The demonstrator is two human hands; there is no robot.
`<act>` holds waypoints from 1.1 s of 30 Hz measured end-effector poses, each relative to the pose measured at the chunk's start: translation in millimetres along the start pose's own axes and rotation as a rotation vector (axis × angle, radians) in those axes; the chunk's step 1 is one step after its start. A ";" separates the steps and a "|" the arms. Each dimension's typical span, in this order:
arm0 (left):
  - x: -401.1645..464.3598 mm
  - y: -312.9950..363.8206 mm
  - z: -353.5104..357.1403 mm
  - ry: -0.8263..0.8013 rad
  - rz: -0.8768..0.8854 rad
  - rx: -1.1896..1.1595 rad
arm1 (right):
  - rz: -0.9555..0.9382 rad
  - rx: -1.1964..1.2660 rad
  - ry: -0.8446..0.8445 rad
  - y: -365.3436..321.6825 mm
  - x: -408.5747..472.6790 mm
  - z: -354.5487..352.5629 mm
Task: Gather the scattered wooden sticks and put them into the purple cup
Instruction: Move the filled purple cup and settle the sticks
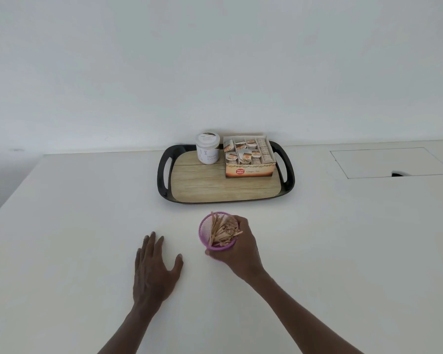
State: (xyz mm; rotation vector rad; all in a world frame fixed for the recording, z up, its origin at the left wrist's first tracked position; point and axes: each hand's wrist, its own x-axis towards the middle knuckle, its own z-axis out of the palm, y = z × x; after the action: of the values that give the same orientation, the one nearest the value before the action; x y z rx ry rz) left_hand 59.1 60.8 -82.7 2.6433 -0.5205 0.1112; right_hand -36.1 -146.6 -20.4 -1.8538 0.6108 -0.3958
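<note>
right hand (237, 247): gripped purple cup (216, 232)
left hand (155, 267): lay flat, fingers spread, on surface (74, 238)
wooden sticks (223, 229): stood inside cup
tray (226, 185): beyond both hands

Bright, even, diffuse light, source not visible. Only faint, soft shadows under the left hand (155, 269) and along the near rim of the tray (228, 199). No glare on the white table (74, 238). Slightly soft throughout, small print unreadable. Wide-angle bending of the table edges toward the corners.
</note>
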 end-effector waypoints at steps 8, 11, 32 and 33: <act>0.2 -0.3 0.5 -0.061 0.030 0.028 | -0.036 -0.034 -0.011 -4.6 0.5 1.4; 0.5 0.9 2.6 -0.072 -0.004 0.003 | -0.015 -0.002 0.049 -4.4 0.0 0.2; 0.0 -2.3 4.5 -0.087 0.008 0.014 | -0.032 0.068 0.024 -11.6 0.3 -1.4; 0.0 -2.4 4.1 -0.087 0.009 0.011 | -0.040 0.053 -0.002 -11.7 -0.1 -0.4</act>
State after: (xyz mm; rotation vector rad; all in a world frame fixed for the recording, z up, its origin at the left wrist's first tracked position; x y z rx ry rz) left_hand 60.0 61.0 -87.4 2.6657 -0.5624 0.0023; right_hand -33.8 -143.6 -9.3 -1.8178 0.5577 -0.4328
